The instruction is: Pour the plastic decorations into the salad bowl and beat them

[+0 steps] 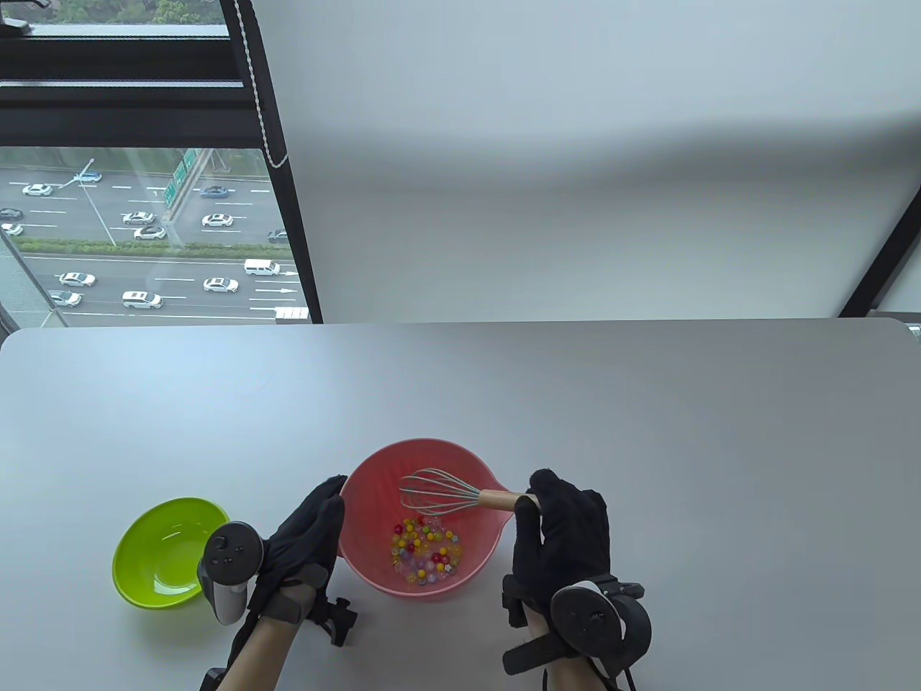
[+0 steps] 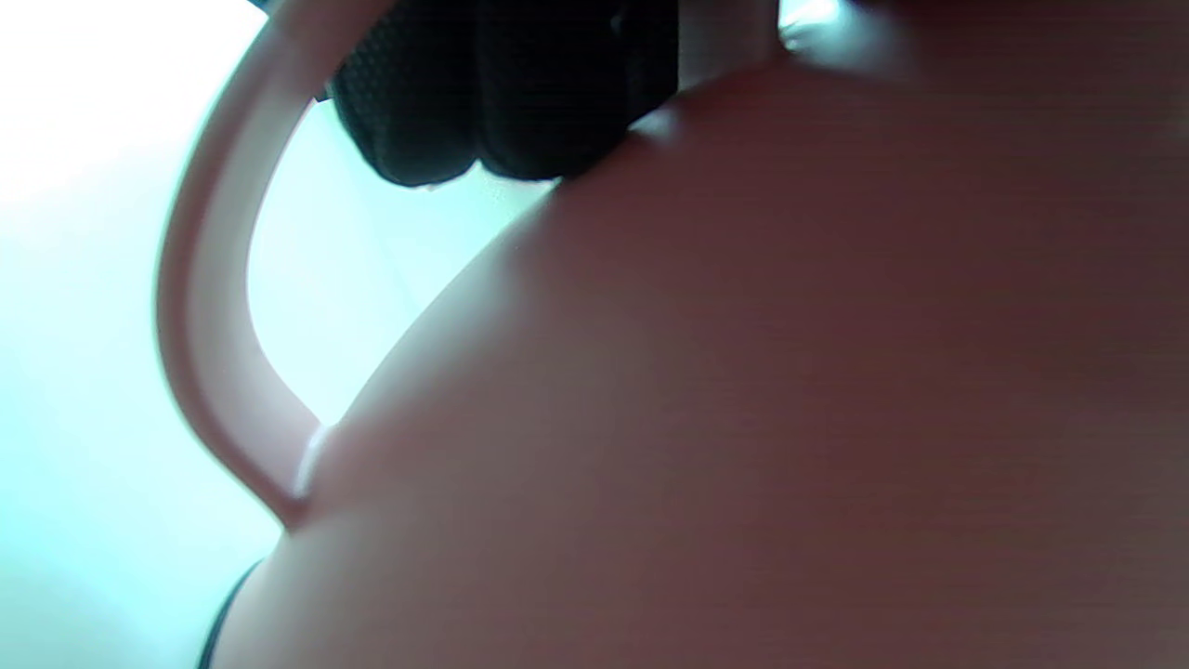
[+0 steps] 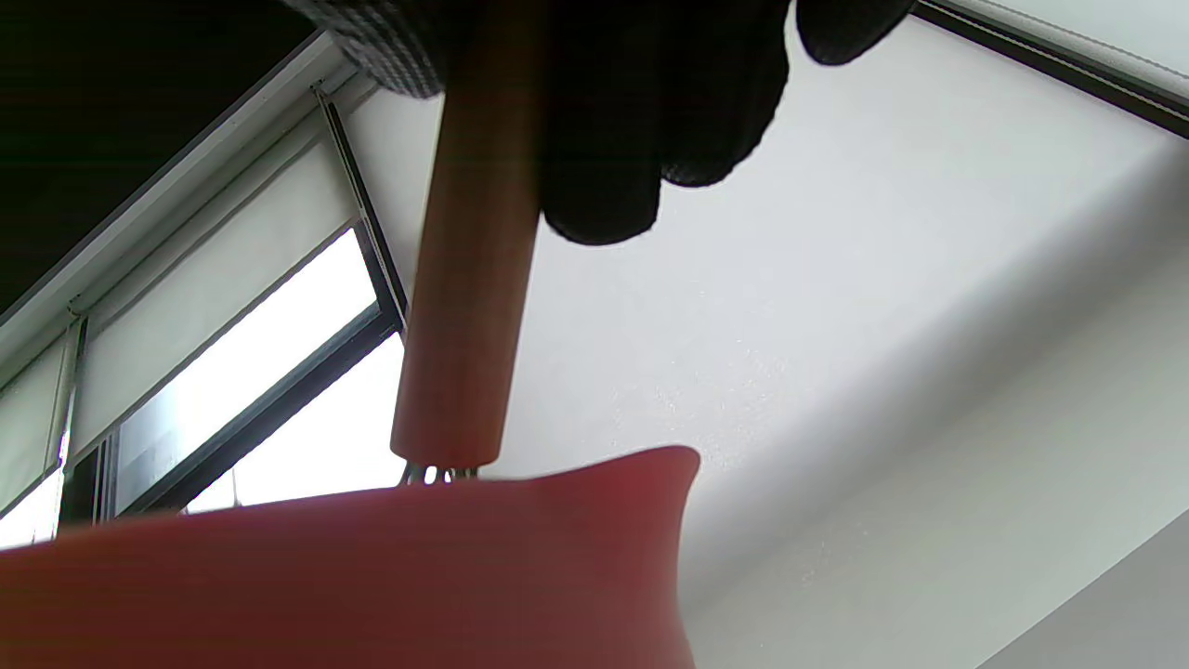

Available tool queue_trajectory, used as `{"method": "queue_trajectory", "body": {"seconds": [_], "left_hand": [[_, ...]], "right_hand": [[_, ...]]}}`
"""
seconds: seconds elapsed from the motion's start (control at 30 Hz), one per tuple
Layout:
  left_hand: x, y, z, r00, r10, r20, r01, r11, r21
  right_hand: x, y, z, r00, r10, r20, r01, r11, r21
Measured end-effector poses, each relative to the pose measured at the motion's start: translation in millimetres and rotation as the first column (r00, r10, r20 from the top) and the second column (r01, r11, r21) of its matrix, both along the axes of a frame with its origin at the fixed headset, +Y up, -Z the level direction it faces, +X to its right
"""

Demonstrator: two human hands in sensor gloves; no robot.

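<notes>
Salad bowl (image 1: 432, 461), pink, on grey table (image 1: 647, 432) near the front edge; coloured decorations (image 1: 426, 553) lie loose in its bottom. Whisk (image 1: 439, 493): wires inside bowl above the decorations, wooden handle over the right rim. Right hand (image 1: 565, 529): grip curled round the handle. Left hand (image 1: 306, 540): fingers straight, flat against bowl's left wall. Green bowl (image 1: 169, 554) just left of that hand.

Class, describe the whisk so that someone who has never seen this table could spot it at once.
On the grey table, find the pink salad bowl near the front edge. The whisk leans into it, its wooden handle held by the right hand. It alone has wire loops.
</notes>
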State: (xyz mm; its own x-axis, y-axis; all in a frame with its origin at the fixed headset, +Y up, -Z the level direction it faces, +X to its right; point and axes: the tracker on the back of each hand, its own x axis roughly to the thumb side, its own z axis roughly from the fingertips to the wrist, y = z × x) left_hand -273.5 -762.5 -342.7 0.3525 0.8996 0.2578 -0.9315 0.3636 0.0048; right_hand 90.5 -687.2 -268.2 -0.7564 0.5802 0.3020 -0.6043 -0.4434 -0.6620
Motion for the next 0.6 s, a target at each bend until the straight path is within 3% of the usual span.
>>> {"method": "queue_trajectory", "body": {"seconds": [0.13,0.23,0.33,0.47,0.6], "left_hand": [[0.0,-0.1,0.1,1.000,0.000,0.000,0.000,1.000,0.000],[0.4,-0.3,-0.1,1.000,0.000,0.000,0.000,1.000,0.000],[0.2,-0.3,-0.1,1.000,0.000,0.001,0.000,1.000,-0.001],[0.0,-0.3,-0.1,1.000,0.000,-0.001,0.000,1.000,0.000],[-0.1,-0.3,-0.2,1.000,0.000,0.000,0.000,1.000,-0.001]], "right_hand": [[2.3,1.6,0.4,0.970,0.198,0.140,-0.206,0.978,0.045],[5.3,-1.5,-1.5,0.999,0.021,0.031,-0.021,1.000,0.013],[10.2,-1.1,0.6,0.998,-0.062,0.000,0.062,0.997,0.042],[26.5,3.1,5.4,0.991,-0.110,0.071,0.101,0.987,0.122],[46.0,-2.3,1.1,0.978,-0.146,0.146,0.132,0.986,0.104]]}}
